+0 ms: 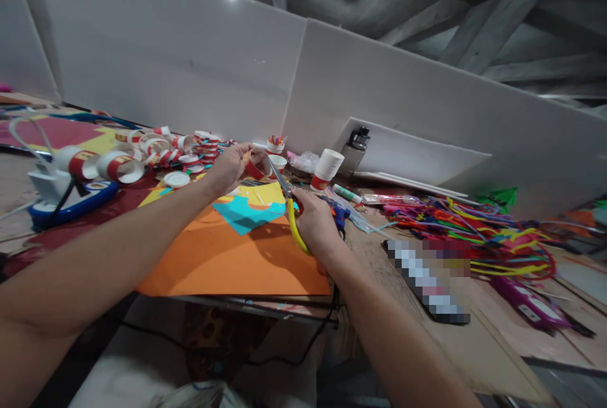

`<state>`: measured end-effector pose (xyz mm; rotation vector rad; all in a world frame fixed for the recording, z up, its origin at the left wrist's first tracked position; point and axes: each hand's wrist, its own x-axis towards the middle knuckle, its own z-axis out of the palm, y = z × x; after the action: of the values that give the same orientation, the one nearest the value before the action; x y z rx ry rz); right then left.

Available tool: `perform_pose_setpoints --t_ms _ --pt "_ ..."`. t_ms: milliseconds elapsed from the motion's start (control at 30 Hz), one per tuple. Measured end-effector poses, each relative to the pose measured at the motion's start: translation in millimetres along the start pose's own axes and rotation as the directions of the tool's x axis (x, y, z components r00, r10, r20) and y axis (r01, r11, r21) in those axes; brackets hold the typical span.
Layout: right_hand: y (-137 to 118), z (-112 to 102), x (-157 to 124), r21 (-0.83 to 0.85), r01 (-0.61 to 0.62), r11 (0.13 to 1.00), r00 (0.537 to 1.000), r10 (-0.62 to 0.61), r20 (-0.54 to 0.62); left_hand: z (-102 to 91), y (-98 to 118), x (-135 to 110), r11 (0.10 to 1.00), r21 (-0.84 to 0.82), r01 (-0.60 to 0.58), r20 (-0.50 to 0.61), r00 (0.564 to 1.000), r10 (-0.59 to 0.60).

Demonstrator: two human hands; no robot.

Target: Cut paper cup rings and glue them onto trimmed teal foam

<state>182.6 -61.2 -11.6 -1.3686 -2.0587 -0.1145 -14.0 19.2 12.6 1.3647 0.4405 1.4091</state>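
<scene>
My left hand point(232, 166) is closed on a red and white paper cup point(255, 166), holding it tilted over the table. My right hand point(315, 224) grips yellow-handled scissors point(290, 212), whose blades point up toward the cup and touch its rim. Both hands hover above an orange sheet of paper point(227, 262) with blue and yellow paper pieces point(249, 209) lying on it.
Several cut cup rings point(156, 145) lie at the back left. A stack of paper cups point(326, 169), a dark bottle point(355, 148), a glue stick point(347, 193), a blue glue gun point(339, 212) and a heap of coloured pipe cleaners point(474, 231) sit to the right. White boards stand behind.
</scene>
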Motion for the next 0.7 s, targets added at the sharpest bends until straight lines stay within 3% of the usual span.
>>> perform_pose_setpoints --t_ms 233,433,700 --pt "-0.2 -1.5 0.1 0.014 0.012 1.0 1.0 -0.012 -0.005 4.3 3.4 -1.6 0.989 0.078 -0.126 -0.1 0.986 0.133" --pt "-2.4 -5.9 0.1 -0.064 -0.041 0.997 0.999 0.042 0.014 2.3 -4.1 -0.4 0.998 0.037 -0.044 -0.041 0.998 0.046" --pt "-0.9 -3.2 1.4 -0.078 -0.036 0.996 0.999 0.038 0.015 1.6 2.7 -1.4 0.995 0.087 -0.041 -0.02 0.999 0.043"
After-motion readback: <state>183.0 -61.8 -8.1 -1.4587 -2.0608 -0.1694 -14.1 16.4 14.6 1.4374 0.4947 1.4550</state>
